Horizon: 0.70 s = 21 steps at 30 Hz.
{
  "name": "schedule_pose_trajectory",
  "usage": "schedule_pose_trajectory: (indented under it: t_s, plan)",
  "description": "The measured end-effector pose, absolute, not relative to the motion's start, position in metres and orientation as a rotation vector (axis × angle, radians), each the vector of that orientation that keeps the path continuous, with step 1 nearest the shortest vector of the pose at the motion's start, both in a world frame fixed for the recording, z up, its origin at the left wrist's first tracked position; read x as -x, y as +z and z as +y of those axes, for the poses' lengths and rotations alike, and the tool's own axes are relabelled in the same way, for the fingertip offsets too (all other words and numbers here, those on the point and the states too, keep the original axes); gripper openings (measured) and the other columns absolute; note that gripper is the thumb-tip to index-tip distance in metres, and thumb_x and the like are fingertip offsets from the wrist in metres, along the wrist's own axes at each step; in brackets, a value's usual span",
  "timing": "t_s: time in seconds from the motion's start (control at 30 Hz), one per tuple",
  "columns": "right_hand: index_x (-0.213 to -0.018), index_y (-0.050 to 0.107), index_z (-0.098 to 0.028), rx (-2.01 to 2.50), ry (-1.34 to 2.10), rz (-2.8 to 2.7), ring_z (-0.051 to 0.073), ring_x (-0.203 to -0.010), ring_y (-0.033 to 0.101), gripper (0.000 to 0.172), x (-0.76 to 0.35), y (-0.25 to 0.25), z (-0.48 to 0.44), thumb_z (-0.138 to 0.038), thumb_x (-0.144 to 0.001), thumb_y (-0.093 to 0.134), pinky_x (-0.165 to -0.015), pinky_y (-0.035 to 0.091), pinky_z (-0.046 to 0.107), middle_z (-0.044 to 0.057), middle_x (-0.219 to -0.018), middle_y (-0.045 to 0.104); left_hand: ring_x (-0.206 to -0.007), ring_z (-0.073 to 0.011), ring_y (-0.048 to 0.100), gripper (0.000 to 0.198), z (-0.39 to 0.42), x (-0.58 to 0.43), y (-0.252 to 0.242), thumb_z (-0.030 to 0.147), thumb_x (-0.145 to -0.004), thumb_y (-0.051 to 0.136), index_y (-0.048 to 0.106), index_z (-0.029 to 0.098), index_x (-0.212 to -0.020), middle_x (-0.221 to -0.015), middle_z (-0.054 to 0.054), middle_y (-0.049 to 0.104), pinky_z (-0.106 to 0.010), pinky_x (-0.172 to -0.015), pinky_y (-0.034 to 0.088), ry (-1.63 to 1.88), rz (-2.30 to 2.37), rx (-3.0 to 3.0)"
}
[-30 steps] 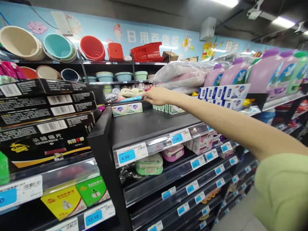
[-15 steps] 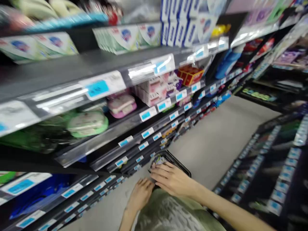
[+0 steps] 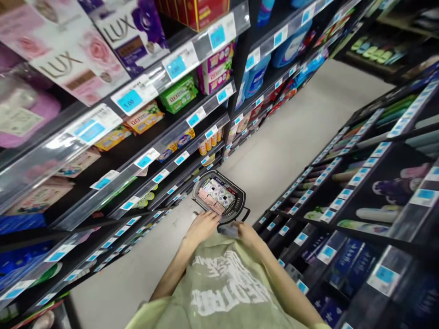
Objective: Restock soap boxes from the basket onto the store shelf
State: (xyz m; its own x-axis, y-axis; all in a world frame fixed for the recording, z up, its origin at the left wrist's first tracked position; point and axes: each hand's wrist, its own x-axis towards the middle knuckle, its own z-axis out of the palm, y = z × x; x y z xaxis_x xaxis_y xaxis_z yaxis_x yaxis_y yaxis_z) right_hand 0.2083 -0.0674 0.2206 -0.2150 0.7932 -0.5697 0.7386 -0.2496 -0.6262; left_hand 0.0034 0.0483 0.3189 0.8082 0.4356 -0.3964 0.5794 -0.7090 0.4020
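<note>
A black shopping basket stands on the aisle floor below me, with several pink and white boxes lying inside. My left hand reaches down to the basket's near rim, its fingers stretched out and holding nothing. My right hand is beside it at the same rim, its fingers curled round a small grey object that I cannot make out. My green printed shirt hides both wrists' lower parts.
Dark shelving with blue price tags lines both sides of the narrow aisle. On the left are LUX soap boxes and green packets; on the right, tubes and bottles. A pale floor runs ahead past the basket.
My right arm left the upper shelf and came down. The view swung from the top shelves to the floor, and both hands now meet at the basket.
</note>
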Motion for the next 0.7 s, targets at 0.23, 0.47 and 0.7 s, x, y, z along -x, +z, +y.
schedule_pose_trajectory:
  t_s: [0.23, 0.47, 0.7]
  plan:
    - [-0.119, 0.064, -0.018, 2.110, 1.383, -1.858, 0.030, -0.106, 0.070, 0.036, -0.279, 0.194, -0.060, -0.012, -0.095, 0.038, -0.084, 0.049, 0.035, 0.017, -0.114, 0.074, -0.109, -0.0239, 0.061, 0.026, 0.022, -0.086, 0.307, 0.027, -0.103, 0.042, 0.062, 0.019, -0.118, -0.111, -0.008, 0.069, -0.036, -0.095, 0.043, -0.330, 0.584, -2.537]
    - [-0.120, 0.064, -0.018, 2.088, 1.462, -1.832, 0.023, -0.102, 0.070, 0.030, -0.289, 0.154, -0.044, -0.018, -0.098, 0.043, -0.079, 0.043, 0.027, 0.013, -0.111, 0.074, -0.110, -0.0236, 0.062, 0.022, 0.000, -0.108, 0.269, 0.027, -0.102, 0.047, 0.063, 0.021, -0.116, -0.112, -0.006, 0.070, -0.038, -0.097, 0.046, -0.450, 0.640, -2.447]
    - [-0.114, 0.068, -0.017, 2.038, 1.676, -1.615, 0.022, -0.098, 0.071, 0.027, -0.290, 0.080, -0.067, -0.014, -0.092, 0.053, -0.081, 0.045, 0.026, 0.012, -0.109, 0.076, -0.112, -0.0227, 0.062, 0.029, 0.013, -0.098, 0.200, 0.027, -0.101, 0.045, 0.063, 0.022, -0.124, -0.117, -0.007, 0.070, -0.036, -0.096, 0.048, -0.509, 0.725, -2.204]
